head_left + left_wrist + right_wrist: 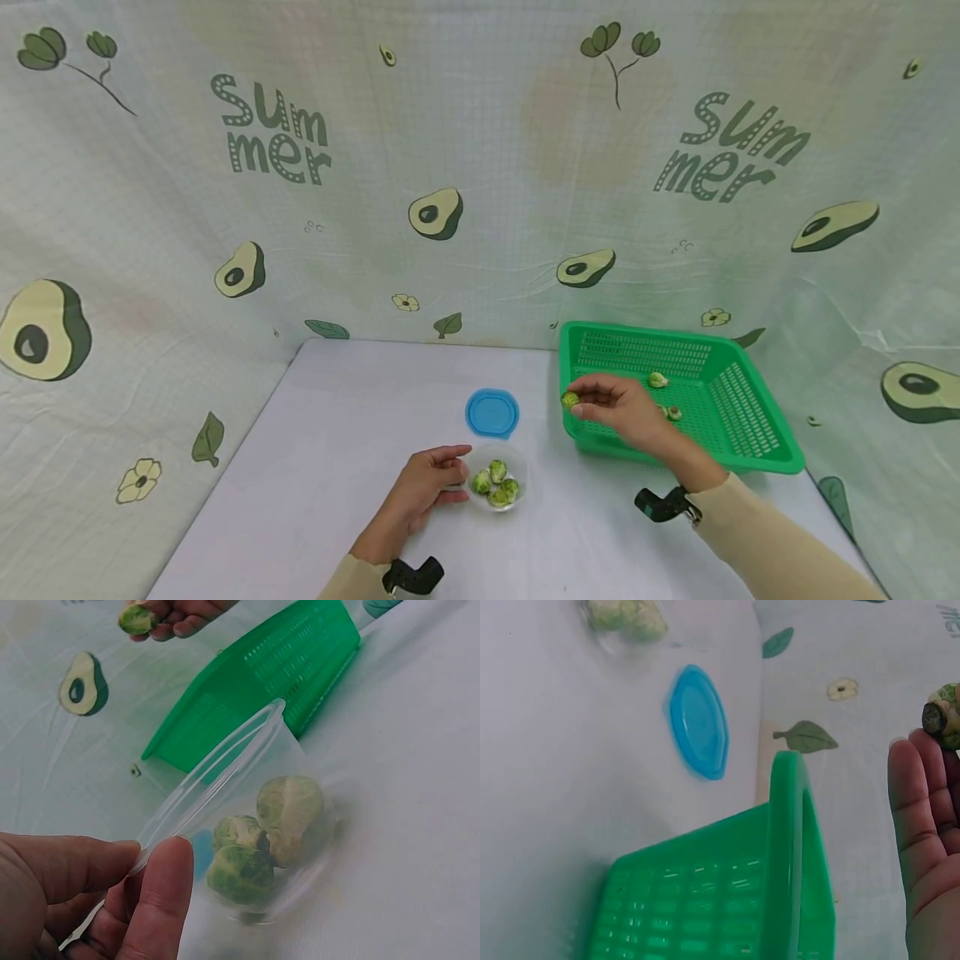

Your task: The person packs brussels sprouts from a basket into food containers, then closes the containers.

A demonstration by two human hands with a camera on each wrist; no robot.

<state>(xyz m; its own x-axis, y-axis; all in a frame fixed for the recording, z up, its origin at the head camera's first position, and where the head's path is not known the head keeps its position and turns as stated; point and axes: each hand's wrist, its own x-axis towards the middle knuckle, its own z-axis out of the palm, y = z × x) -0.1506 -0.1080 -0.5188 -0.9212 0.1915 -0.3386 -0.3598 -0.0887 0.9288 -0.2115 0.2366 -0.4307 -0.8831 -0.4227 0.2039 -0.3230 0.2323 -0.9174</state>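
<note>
My left hand (431, 483) pinches the rim of a clear plastic cup (520, 467) between thumb and fingers, as the left wrist view shows. Several green Brussels sprouts (497, 472) lie inside this cup, which stands on the table. Over the left edge of a green plastic basket (757, 417), my right hand (618, 408) holds one Brussels sprout (570, 401) at its fingertips. The right wrist view shows that sprout's cut stem end (934, 718), with part of it outside the picture. More sprouts (657, 380) lie in the basket, partly hidden behind the right hand.
A round blue lid (492, 413) lies flat on the white table (337, 417) just behind the cup. The basket stands at the back right. A cloth with avocado prints (480, 150) hangs behind the table and along its sides.
</note>
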